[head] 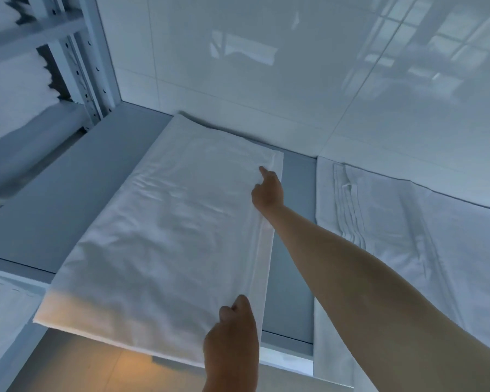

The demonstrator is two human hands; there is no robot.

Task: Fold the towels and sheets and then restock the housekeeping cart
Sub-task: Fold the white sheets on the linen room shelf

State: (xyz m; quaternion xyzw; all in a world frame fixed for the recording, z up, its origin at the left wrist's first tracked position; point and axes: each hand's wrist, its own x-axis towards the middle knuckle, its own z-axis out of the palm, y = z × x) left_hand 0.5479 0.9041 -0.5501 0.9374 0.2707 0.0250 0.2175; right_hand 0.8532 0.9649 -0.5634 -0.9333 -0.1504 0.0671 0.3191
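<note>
The left hand pinches the near right corner of the folded sheet, fingers curled on the hem. The right hand, reaching beyond it along the same edge, has its grip curled at the far end of the hem, one finger pointing out. To do this fold well, I judge both grips should keep the hem taut and level, then carry it across so the edges meet squarely. The sheet lies left of both grips on the grey bench: white, smooth, faintly creased, its near end overhanging.
</note>
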